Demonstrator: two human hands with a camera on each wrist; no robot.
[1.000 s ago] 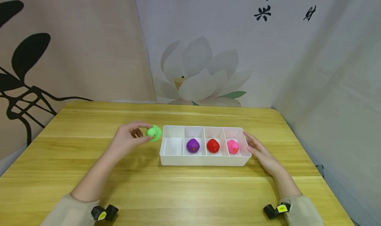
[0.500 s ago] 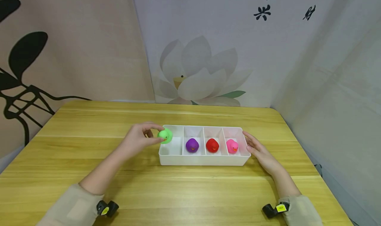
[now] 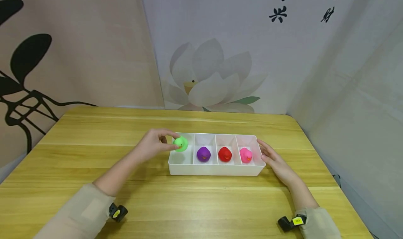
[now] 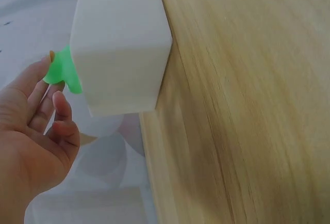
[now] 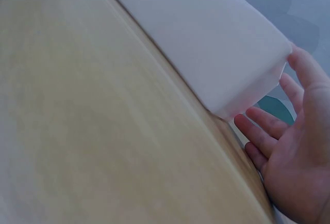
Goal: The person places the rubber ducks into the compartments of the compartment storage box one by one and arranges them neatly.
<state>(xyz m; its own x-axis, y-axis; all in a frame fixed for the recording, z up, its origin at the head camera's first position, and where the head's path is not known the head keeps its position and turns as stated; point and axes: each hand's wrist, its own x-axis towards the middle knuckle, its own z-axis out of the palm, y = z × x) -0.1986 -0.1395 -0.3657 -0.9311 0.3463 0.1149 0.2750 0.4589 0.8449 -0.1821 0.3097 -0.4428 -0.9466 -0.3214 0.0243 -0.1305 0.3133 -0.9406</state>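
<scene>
My left hand [image 3: 154, 144] pinches a green rubber duck [image 3: 181, 143] between thumb and fingertips, over the leftmost compartment of a white divided box [image 3: 217, 170]. In the left wrist view, the green duck [image 4: 63, 72] shows at the box's rim, partly hidden behind its wall. A purple duck [image 3: 203, 154], a red duck [image 3: 225, 154] and a pink duck [image 3: 246, 155] sit in the other compartments, one in each. My right hand [image 3: 278, 163] touches the box's right end. Its fingers look loosely extended along that end in the right wrist view, with the thumb at the near corner.
The box stands on a wooden table [image 3: 201, 204]. Behind the table hangs a pale curtain [image 3: 220, 22] with a printed lotus and black characters. A black wrist camera [image 3: 118, 212] is on the left sleeve, another wrist camera [image 3: 291, 222] on the right.
My left hand has carried the green duck rightward, from beside the box's left end to over the leftmost compartment. The right hand and the box have stayed in place.
</scene>
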